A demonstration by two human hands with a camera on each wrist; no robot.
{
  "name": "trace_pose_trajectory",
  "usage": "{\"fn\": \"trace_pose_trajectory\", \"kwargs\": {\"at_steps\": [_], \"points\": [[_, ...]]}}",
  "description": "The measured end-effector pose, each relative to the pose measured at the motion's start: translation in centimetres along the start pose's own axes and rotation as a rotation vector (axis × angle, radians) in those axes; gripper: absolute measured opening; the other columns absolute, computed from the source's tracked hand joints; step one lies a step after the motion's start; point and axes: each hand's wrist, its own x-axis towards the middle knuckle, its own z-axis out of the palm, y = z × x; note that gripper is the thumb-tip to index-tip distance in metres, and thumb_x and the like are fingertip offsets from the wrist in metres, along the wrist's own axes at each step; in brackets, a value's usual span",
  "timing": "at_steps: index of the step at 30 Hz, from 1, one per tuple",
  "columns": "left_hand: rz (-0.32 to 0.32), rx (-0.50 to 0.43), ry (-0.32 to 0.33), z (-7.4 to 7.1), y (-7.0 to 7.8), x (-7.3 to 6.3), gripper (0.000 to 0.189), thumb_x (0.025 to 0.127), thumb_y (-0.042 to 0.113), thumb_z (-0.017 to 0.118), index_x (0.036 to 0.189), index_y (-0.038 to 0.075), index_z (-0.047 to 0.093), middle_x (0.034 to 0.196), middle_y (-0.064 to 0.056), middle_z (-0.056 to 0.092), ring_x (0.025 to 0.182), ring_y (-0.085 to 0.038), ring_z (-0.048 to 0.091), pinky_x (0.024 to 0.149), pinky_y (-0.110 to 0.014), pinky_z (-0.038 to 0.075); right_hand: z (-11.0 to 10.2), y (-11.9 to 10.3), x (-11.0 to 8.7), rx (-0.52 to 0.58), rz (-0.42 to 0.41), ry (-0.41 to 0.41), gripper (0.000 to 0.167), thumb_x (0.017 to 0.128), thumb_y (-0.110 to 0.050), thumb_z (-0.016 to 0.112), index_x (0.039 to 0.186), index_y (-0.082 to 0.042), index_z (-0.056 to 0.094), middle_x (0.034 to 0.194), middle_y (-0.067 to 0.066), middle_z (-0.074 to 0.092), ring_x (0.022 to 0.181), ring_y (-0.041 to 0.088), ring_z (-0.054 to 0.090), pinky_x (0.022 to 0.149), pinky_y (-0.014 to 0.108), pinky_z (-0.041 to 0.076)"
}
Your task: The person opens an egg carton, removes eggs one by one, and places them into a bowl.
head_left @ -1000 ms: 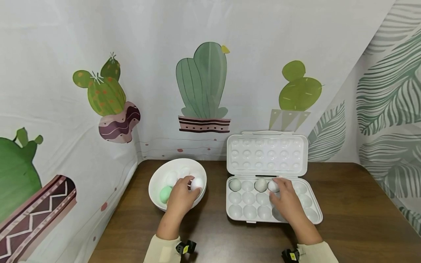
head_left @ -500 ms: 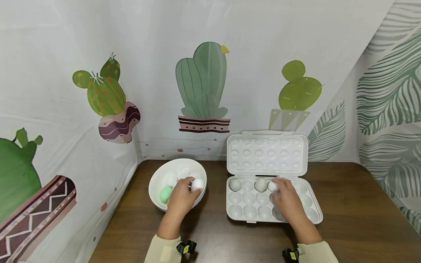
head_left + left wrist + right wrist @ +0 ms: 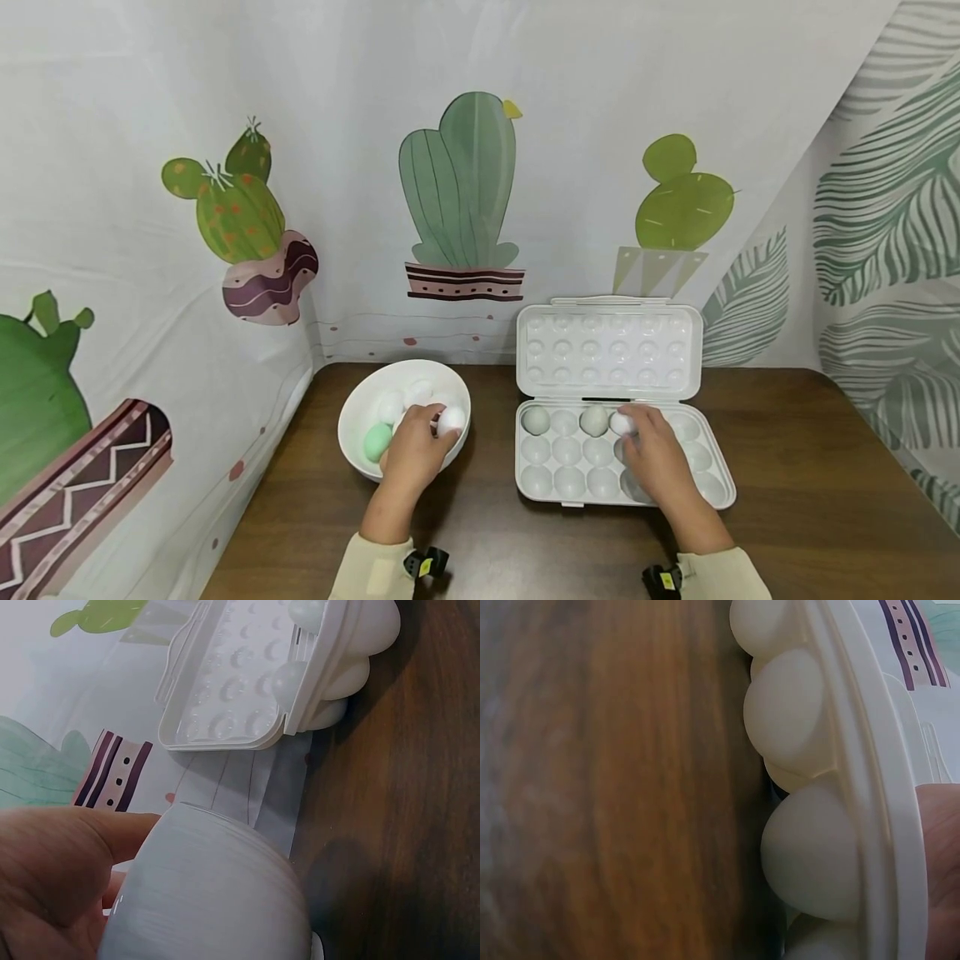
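Note:
My left hand [image 3: 415, 442] reaches over the near right side of a white bowl [image 3: 352, 408] and holds a white egg [image 3: 451, 419] between fingers and thumb. Beside it in the bowl lie a green egg [image 3: 377, 442] and more white eggs [image 3: 391, 407]. In the left wrist view the bowl's outer wall [image 3: 217, 892] hides the egg. My right hand [image 3: 660, 450] pinches another white egg [image 3: 622, 423] at the back row of an open white egg carton [image 3: 527, 473]. Greyish-white eggs [image 3: 595, 421] sit in that row. The right wrist view shows the carton's outer edge [image 3: 900, 847], hiding the fingertips.
The carton's lid [image 3: 609, 387] stands raised against the cloth backdrop [image 3: 570, 200] printed with cacti. Bowl and carton rest side by side on a brown wooden table [image 3: 491, 500], near its back edge.
Both hands stay nearly in place with their eggs. The right thumb has drawn back slightly, showing more of the cup below the egg.

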Motion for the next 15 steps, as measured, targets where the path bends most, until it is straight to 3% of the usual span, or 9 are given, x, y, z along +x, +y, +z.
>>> {"fn": "trace_pose_trajectory", "kwargs": {"at_steps": [15], "points": [[-0.01,0.027,-0.016,0.15,-0.11,0.15,0.044,0.088,0.028,0.075,0.128,0.013,0.066,0.1,-0.009,0.065,0.087,-0.019,0.061,0.071,-0.035,0.047,0.02,0.25,-0.04,-0.004,-0.014,-0.003,0.042,0.083,0.006,0.068,0.124,0.0,0.063,0.126,0.025,0.062,0.117,0.048,0.058,0.098,0.06,0.047]]}}
